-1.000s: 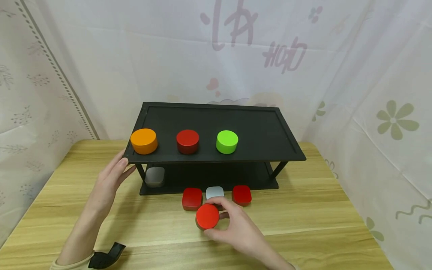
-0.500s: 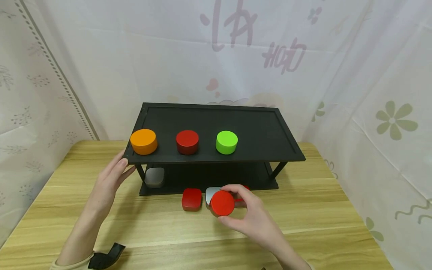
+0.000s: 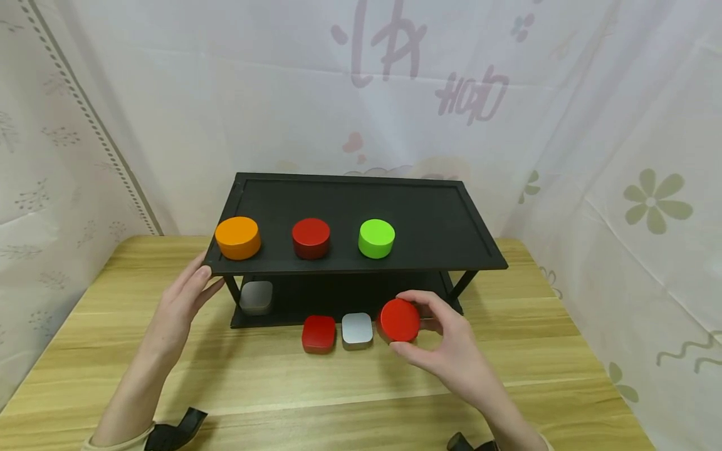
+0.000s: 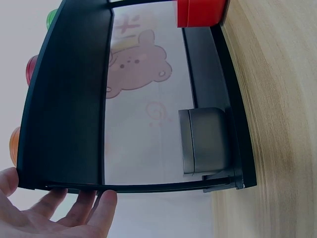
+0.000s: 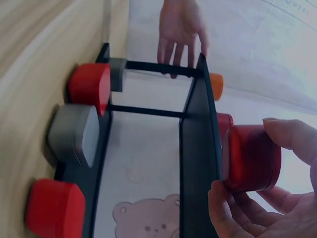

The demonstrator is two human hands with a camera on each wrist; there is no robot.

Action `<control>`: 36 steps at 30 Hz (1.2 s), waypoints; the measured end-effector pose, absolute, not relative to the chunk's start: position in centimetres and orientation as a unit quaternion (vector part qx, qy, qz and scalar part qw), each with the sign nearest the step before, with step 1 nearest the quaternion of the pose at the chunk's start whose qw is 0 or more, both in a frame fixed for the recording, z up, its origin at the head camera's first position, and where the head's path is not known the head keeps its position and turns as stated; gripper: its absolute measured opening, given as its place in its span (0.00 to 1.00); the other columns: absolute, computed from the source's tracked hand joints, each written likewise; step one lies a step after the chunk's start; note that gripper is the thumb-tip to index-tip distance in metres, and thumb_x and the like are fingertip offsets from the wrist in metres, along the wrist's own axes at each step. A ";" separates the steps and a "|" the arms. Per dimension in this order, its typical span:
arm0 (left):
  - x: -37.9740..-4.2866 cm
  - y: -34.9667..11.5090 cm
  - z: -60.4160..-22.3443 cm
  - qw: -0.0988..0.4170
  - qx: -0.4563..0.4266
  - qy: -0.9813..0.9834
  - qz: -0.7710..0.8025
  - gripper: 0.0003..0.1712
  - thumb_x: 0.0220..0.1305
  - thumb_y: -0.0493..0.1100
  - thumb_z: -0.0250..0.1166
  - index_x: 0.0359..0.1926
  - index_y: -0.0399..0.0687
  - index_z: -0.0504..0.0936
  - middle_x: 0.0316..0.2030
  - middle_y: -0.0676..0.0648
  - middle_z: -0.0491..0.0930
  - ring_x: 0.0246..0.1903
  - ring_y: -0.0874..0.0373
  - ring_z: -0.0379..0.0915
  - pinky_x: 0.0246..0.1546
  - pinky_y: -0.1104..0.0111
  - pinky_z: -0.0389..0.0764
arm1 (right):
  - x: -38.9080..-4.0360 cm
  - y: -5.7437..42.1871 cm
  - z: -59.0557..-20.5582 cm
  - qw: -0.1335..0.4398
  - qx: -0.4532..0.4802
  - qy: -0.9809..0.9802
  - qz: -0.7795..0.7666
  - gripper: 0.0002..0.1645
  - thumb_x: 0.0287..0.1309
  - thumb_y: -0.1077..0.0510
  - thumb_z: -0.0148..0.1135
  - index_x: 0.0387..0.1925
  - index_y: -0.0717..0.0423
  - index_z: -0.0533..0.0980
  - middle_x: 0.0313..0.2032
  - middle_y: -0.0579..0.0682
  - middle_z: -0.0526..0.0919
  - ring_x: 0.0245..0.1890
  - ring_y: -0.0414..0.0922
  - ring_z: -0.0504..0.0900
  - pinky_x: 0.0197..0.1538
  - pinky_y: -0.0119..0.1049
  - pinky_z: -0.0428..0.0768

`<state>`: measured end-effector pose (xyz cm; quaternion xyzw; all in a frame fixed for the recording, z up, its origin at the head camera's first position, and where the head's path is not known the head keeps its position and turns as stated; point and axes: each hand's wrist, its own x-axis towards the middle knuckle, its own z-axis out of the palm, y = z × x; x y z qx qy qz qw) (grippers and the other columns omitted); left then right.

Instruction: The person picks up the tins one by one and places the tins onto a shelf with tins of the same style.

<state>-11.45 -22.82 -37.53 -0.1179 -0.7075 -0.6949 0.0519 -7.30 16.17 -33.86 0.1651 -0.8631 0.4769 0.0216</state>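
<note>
The right hand (image 3: 458, 352) pinches a round red box (image 3: 399, 321) between thumb and fingers, at the black rack's (image 3: 429, 216) front edge, toward its right corner. Clipping the upper edge could loosen it; the gap is hard to judge. Lowering it might hit a square red box (image 5: 52, 208), seen by the right wrist camera but hidden from the head view. The left hand (image 3: 179, 300) spreads its fingers against the left edge.

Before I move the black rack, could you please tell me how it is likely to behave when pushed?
The black rack is probably stiff, as its shelves look flat and straight-edged. It may be fairly light for its size, given its open frame. A sharp push might shift the orange container, since nothing visible fastens it down.
</note>
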 end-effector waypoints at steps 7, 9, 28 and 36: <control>-11.4 -22.8 -37.5 0.050 -0.109 -0.716 -0.688 0.26 0.75 0.45 0.41 0.71 0.49 0.58 0.69 0.51 0.59 0.64 0.72 0.59 0.56 0.84 0.70 | -7.9 17.4 -32.7 0.052 0.167 -0.865 0.470 0.35 0.45 0.51 0.74 0.56 0.38 0.70 0.48 0.37 0.78 0.45 0.37 0.77 0.46 0.31 0.81; -11.4 -22.8 -37.5 0.052 -0.111 -0.713 -0.691 0.26 0.75 0.45 0.41 0.71 0.48 0.58 0.69 0.51 0.60 0.64 0.72 0.60 0.56 0.83 0.70 | -8.2 17.8 -32.2 0.060 0.167 -0.868 0.464 0.35 0.45 0.51 0.74 0.56 0.38 0.69 0.48 0.38 0.78 0.45 0.37 0.77 0.46 0.30 0.81; -11.5 -22.8 -37.6 0.056 -0.126 -0.700 -0.701 0.25 0.75 0.43 0.41 0.70 0.45 0.59 0.68 0.52 0.61 0.64 0.71 0.60 0.57 0.82 0.71 | -11.4 20.6 -30.6 0.123 0.138 -0.874 0.449 0.35 0.47 0.57 0.73 0.58 0.44 0.70 0.48 0.44 0.79 0.44 0.39 0.77 0.46 0.25 0.80; -11.5 -22.8 -37.6 0.056 -0.122 -0.702 -0.699 0.26 0.75 0.44 0.41 0.70 0.46 0.59 0.68 0.52 0.61 0.64 0.72 0.60 0.57 0.82 0.71 | -13.2 21.6 -30.2 0.139 0.112 -0.880 0.440 0.36 0.47 0.53 0.72 0.59 0.44 0.70 0.49 0.46 0.79 0.42 0.39 0.79 0.46 0.22 0.79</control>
